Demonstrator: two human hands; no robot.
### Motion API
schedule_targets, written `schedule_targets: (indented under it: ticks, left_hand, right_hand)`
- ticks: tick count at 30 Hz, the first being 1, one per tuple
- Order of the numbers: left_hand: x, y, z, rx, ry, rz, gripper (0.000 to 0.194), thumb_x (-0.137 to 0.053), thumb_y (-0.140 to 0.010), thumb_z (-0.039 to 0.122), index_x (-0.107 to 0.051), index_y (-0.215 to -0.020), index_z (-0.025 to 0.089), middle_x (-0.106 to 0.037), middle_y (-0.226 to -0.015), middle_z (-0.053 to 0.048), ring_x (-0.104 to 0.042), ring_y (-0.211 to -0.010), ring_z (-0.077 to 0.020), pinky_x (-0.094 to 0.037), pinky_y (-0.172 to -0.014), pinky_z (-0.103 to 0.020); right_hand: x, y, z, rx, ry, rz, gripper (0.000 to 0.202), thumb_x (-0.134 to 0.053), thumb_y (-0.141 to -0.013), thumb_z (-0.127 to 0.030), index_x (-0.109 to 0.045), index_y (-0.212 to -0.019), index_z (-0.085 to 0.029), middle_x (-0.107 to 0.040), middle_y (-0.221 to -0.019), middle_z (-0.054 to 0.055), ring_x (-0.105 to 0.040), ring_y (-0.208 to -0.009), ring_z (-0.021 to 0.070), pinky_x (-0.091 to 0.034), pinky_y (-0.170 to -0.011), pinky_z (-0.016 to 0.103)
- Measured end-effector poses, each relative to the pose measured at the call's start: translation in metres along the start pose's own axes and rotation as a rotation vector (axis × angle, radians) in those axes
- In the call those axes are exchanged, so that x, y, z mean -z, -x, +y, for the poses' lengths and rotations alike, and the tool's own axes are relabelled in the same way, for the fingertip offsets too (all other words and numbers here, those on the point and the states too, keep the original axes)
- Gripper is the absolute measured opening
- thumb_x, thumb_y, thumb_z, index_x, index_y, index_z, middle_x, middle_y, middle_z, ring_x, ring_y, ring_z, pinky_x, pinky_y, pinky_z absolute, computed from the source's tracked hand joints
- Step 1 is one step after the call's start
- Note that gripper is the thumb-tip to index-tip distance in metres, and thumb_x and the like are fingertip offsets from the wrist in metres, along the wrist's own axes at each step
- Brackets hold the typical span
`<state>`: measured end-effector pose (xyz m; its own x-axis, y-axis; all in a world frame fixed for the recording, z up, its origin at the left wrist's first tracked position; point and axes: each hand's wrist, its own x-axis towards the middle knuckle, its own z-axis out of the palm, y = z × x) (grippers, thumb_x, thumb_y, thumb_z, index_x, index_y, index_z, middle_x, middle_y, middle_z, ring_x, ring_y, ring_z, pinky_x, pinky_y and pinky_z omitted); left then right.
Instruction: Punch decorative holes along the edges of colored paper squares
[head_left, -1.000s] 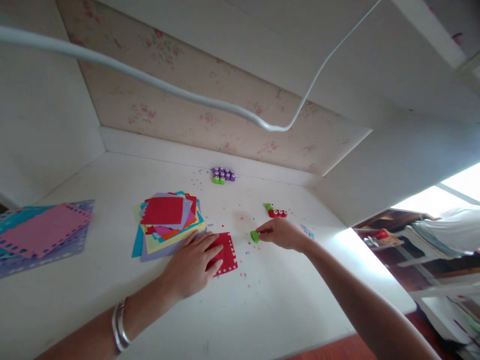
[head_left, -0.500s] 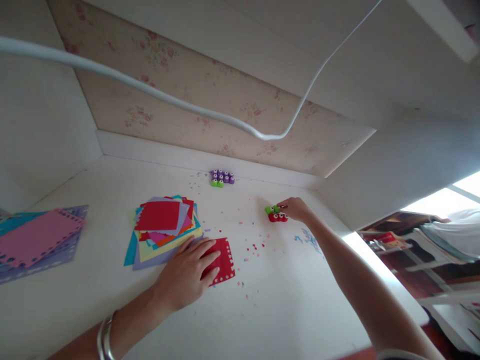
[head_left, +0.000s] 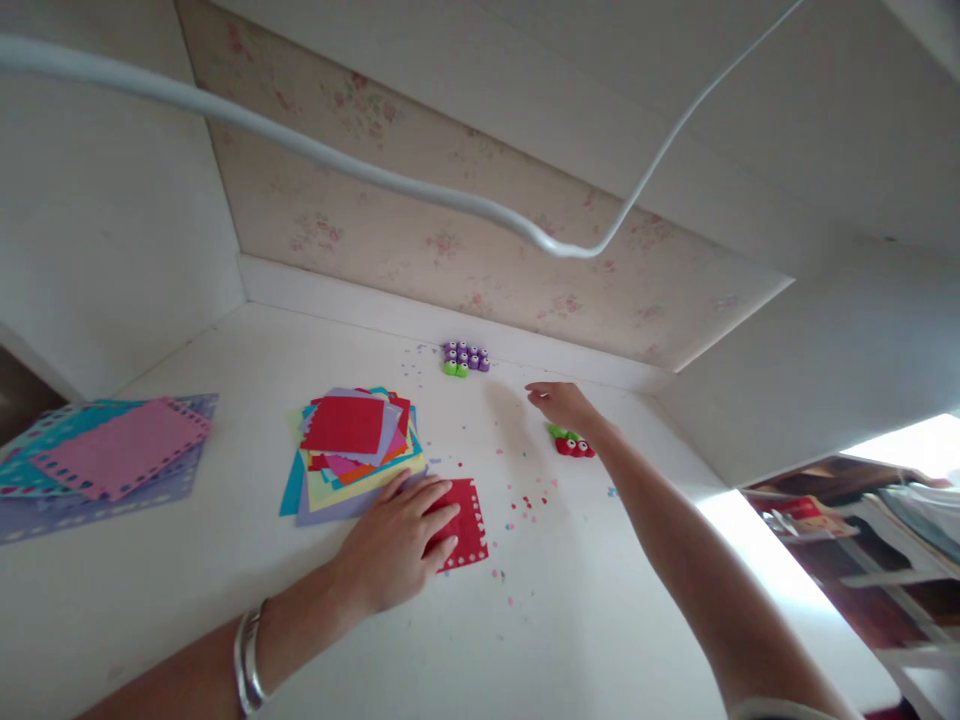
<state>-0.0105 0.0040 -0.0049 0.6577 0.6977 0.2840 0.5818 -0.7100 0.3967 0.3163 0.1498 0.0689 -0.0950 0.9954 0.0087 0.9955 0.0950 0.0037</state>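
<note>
My left hand (head_left: 401,540) lies open and flat, fingers spread, on a red paper sheet (head_left: 469,530) with punched holes along its edges. It also touches the lower edge of a stack of coloured paper (head_left: 349,425). My right hand (head_left: 562,405) is above the table, its fingers closed together; whatever they may hold is hidden. Just below its wrist stand red paper punches (head_left: 574,447) and green ones (head_left: 557,431), partly covered by the hand and forearm. Near the back wall sits a block of purple punches (head_left: 472,357), with two green punches (head_left: 456,369) in front.
Punched sheets, pink (head_left: 124,445) and others, overlap at the left. Tiny paper bits (head_left: 529,500) are scattered over the white table (head_left: 600,620). A white cable (head_left: 450,200) crosses the upper view. Shelves with assorted items (head_left: 847,560) stand at the right.
My right hand has moved left and back, away from the green and red punches. My left hand stays on the red sheet. The whole view has shifted slightly.
</note>
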Motion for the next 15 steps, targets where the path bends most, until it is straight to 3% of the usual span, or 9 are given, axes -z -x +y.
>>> schedule_targets:
  ticks: [4, 7, 11, 15]
  left_hand:
    - [0.004, 0.001, 0.001, 0.0, 0.021, -0.009, 0.034, -0.048, -0.095, 0.039, -0.061, -0.124, 0.029, -0.056, -0.138, -0.004, -0.048, -0.129, -0.0229, -0.025, -0.114, -0.047]
    - [0.008, 0.001, 0.001, -0.002, 0.024, -0.006, 0.033, -0.051, -0.093, 0.039, -0.062, -0.123, 0.03, -0.054, -0.138, -0.004, -0.048, -0.129, -0.0237, -0.027, -0.114, -0.047]
    - [0.009, 0.001, -0.001, 0.049, -0.005, 0.048, 0.036, -0.05, -0.093, 0.038, -0.06, -0.125, 0.024, -0.054, -0.137, -0.008, -0.048, -0.126, -0.0253, -0.035, -0.109, -0.045]
    - [0.003, 0.0, -0.003, 0.112, -0.079, 0.113, 0.042, -0.048, -0.094, 0.041, -0.057, -0.127, 0.016, -0.056, -0.133, -0.013, -0.047, -0.125, -0.029, -0.038, -0.106, -0.047]
  right_hand:
    - [-0.02, -0.033, -0.06, 0.165, -0.054, 0.017, 0.045, -0.046, -0.092, -0.022, -0.054, -0.137, -0.022, -0.055, -0.14, 0.004, -0.053, -0.127, 0.019, -0.038, -0.107, 0.029]
    - [-0.031, -0.057, -0.09, 0.217, -0.077, 0.031, 0.052, -0.044, -0.092, -0.013, -0.044, -0.144, -0.017, -0.045, -0.149, 0.007, -0.04, -0.137, 0.0183, -0.031, -0.113, 0.03]
    - [-0.035, -0.076, -0.107, 0.228, -0.102, 0.017, 0.047, -0.046, -0.09, -0.009, -0.057, -0.134, -0.02, -0.055, -0.14, 0.008, -0.05, -0.128, 0.0215, -0.036, -0.109, 0.032]
    - [-0.03, -0.072, -0.105, 0.225, -0.147, -0.007, 0.03, -0.052, -0.089, -0.014, -0.07, -0.112, -0.02, -0.065, -0.122, 0.011, -0.059, -0.115, 0.0249, -0.042, -0.102, 0.036]
